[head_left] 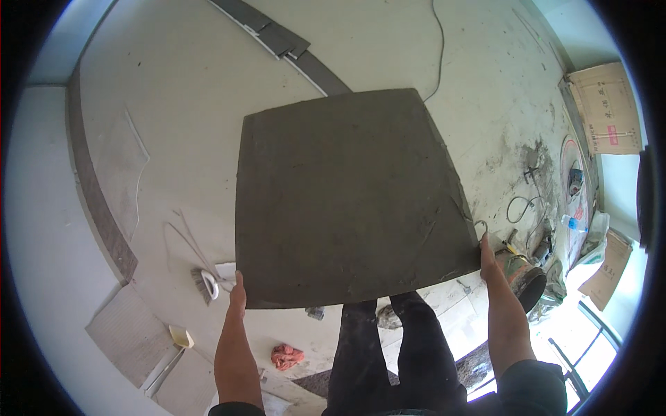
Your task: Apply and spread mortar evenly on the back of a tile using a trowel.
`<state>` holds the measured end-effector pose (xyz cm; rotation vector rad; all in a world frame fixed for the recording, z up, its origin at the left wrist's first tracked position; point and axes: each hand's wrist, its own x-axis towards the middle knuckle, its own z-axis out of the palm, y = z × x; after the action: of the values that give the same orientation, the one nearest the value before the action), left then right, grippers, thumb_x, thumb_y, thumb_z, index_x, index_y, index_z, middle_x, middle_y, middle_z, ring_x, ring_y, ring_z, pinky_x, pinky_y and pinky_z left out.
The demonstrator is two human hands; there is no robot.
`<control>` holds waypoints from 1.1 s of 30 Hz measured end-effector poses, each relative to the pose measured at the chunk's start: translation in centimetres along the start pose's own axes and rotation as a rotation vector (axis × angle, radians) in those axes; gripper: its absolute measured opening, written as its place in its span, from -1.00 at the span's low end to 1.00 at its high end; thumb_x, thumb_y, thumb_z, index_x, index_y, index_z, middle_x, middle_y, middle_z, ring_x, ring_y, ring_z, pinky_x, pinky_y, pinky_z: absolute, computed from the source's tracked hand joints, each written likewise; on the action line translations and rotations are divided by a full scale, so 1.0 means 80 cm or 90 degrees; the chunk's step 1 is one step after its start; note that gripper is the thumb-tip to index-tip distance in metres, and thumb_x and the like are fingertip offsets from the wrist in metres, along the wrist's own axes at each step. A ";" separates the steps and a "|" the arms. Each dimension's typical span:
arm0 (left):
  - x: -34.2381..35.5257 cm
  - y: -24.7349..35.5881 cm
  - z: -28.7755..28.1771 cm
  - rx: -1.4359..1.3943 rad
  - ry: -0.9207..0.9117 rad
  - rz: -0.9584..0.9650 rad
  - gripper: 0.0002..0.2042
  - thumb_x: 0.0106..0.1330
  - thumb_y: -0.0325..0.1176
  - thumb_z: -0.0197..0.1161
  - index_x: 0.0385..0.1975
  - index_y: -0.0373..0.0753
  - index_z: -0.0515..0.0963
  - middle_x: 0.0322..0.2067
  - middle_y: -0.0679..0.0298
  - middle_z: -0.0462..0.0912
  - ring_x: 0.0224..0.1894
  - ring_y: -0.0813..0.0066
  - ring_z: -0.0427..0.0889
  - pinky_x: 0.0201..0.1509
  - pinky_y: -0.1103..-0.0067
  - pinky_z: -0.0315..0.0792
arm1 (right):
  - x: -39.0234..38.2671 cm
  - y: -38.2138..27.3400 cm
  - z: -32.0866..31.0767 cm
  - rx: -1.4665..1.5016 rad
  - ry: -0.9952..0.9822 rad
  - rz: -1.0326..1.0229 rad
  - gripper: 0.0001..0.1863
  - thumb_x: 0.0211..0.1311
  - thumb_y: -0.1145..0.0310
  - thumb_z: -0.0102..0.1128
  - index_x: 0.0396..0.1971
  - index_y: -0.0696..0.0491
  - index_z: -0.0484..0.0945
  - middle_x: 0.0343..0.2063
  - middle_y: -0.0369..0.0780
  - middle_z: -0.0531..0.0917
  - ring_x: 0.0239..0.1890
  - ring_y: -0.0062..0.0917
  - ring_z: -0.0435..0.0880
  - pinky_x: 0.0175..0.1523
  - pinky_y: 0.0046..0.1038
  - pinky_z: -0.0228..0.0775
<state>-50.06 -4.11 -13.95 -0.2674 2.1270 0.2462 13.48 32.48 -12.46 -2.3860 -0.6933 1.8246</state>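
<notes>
A large square tile (pixel 354 201), its face covered with smooth dark grey mortar, is held out in front of my body above the floor. My left hand (pixel 237 297) grips its left edge close to the near corner, thumb laid along the side. On the other side my right hand (pixel 487 260) holds the right edge near the other near corner. The fingers of both hands are mostly hidden beneath the tile. A few ridges and scrape marks show in the mortar toward the near right.
Grey strips (pixel 284 41) lie on the floor beyond the tile. A brush (pixel 206 284) is at left, a crumpled red bag (pixel 286 356) by my legs. To the right stand a bucket (pixel 528 283), a bottle (pixel 573 223), cables and a cardboard box (pixel 605 107).
</notes>
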 end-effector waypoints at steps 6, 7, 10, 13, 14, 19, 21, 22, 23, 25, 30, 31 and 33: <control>-0.018 0.023 0.004 0.026 0.008 0.002 0.00 0.36 0.47 -0.28 0.32 -0.53 0.27 0.35 -0.08 0.34 0.41 0.12 0.30 0.45 0.39 0.15 | 0.016 0.001 -0.026 -0.022 0.001 0.021 0.09 0.30 -0.49 -0.21 0.44 0.23 0.10 0.47 -0.07 0.15 0.49 -0.29 0.12 0.51 -0.36 -0.10; -0.017 0.028 0.005 0.025 0.003 0.001 0.00 0.36 0.47 -0.28 0.32 -0.53 0.27 0.35 -0.08 0.34 0.41 0.12 0.30 0.45 0.39 0.15 | 0.028 0.010 -0.041 -0.046 0.054 0.041 0.07 0.31 -0.49 -0.22 0.43 0.23 0.13 0.44 -0.06 0.19 0.46 -0.28 0.16 0.50 -0.36 -0.07; -0.025 0.045 -0.001 0.010 -0.030 -0.008 -0.01 0.38 0.45 -0.31 0.32 -0.53 0.28 0.33 -0.07 0.36 0.38 0.13 0.34 0.44 0.39 0.16 | 0.020 0.006 -0.054 -0.049 0.061 0.017 0.05 0.33 -0.47 -0.25 0.41 0.23 0.17 0.39 -0.04 0.28 0.42 -0.27 0.26 0.49 -0.34 -0.01; -0.022 0.034 -0.045 -0.007 -0.034 0.051 -0.07 0.43 0.39 -0.32 0.33 -0.51 0.27 0.32 -0.07 0.37 0.38 0.15 0.34 0.45 0.43 0.15 | -0.033 -0.049 -0.013 -0.015 -0.020 -0.004 -0.05 0.41 -0.37 -0.28 0.42 0.22 0.15 0.33 -0.05 0.37 0.37 -0.25 0.34 0.44 -0.32 0.10; -0.022 0.034 -0.062 -0.006 -0.032 0.047 -0.07 0.43 0.39 -0.32 0.33 -0.51 0.27 0.32 -0.07 0.37 0.38 0.15 0.34 0.45 0.43 0.15 | -0.049 -0.072 -0.003 -0.008 -0.030 0.013 -0.14 0.48 -0.27 -0.28 0.42 0.21 0.13 0.30 -0.07 0.42 0.36 -0.25 0.36 0.41 -0.31 0.17; -0.043 0.101 -0.112 0.016 -0.080 0.210 -0.17 0.50 0.30 -0.34 0.40 -0.42 0.20 0.38 0.10 0.31 0.41 0.29 0.26 0.50 0.46 0.01 | -0.014 -0.092 -0.116 -0.382 0.023 -0.169 -0.23 0.52 -0.22 -0.30 0.37 0.17 0.24 0.12 0.00 0.56 0.17 -0.24 0.55 0.23 -0.26 0.36; -0.070 0.156 -0.120 0.042 -0.088 0.194 -0.14 0.48 0.34 -0.36 0.39 -0.42 0.22 0.37 0.07 0.32 0.40 0.28 0.26 0.50 0.45 0.01 | -0.007 -0.099 -0.165 -0.584 0.042 -0.269 -0.23 0.52 -0.24 -0.36 0.32 0.15 0.33 -0.04 0.04 0.62 0.04 -0.28 0.60 0.12 -0.23 0.40; -0.087 0.181 -0.133 0.067 -0.077 0.174 -0.12 0.47 0.37 -0.37 0.38 -0.42 0.25 0.36 0.04 0.33 0.40 0.27 0.27 0.50 0.45 0.01 | -0.013 -0.124 -0.176 -0.575 0.045 -0.272 -0.21 0.51 -0.26 -0.39 0.28 0.15 0.39 -0.13 0.04 0.64 -0.04 -0.30 0.62 0.06 -0.23 0.41; -0.106 0.197 -0.167 0.095 -0.061 0.125 -0.07 0.43 0.42 -0.38 0.36 -0.44 0.27 0.35 0.01 0.34 0.39 0.24 0.27 0.50 0.44 0.01 | -0.043 -0.164 -0.132 -0.474 0.024 -0.211 -0.17 0.49 -0.31 -0.40 0.23 0.17 0.44 -0.23 0.00 0.65 -0.17 -0.33 0.63 -0.04 -0.29 0.44; -0.111 0.229 -0.222 0.116 -0.047 0.126 0.03 0.35 0.51 -0.40 0.32 -0.48 0.31 0.33 -0.04 0.36 0.38 0.18 0.29 0.50 0.42 0.01 | -0.088 -0.250 -0.110 -0.323 -0.004 -0.148 -0.09 0.43 -0.40 -0.39 0.12 0.21 0.53 -0.42 -0.05 0.66 -0.40 -0.40 0.61 -0.24 -0.39 0.44; -0.165 0.357 -0.277 0.082 -0.049 0.145 0.16 0.20 0.63 -0.35 0.31 -0.54 0.29 0.33 -0.09 0.35 0.38 0.02 0.28 0.48 0.37 0.06 | -0.152 -0.396 -0.074 -0.100 -0.039 -0.144 0.09 0.24 -0.57 -0.31 -0.03 0.33 0.58 -0.47 -0.03 0.70 -0.49 -0.44 0.66 -0.36 -0.49 0.50; -0.160 0.371 -0.298 0.024 -0.065 0.140 0.19 0.16 0.65 -0.31 0.32 -0.54 0.27 0.34 -0.09 0.33 0.40 0.01 0.24 0.47 0.34 0.08 | -0.156 -0.410 -0.060 -0.033 -0.059 -0.160 0.12 0.22 -0.59 -0.30 -0.02 0.36 0.57 -0.42 -0.01 0.71 -0.44 -0.43 0.68 -0.33 -0.46 0.52; -0.167 0.408 -0.302 -0.039 -0.095 0.137 0.21 0.12 0.68 -0.27 0.33 -0.53 0.26 0.35 -0.08 0.31 0.42 0.01 0.21 0.46 0.31 0.10 | -0.165 -0.438 -0.051 0.027 -0.066 -0.180 0.15 0.20 -0.61 -0.30 -0.02 0.38 0.56 -0.36 0.01 0.72 -0.39 -0.42 0.71 -0.31 -0.44 0.55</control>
<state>-71.60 21.66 12.52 -0.0532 2.0024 0.4445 3.66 59.77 11.60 -2.0553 -0.9368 1.8300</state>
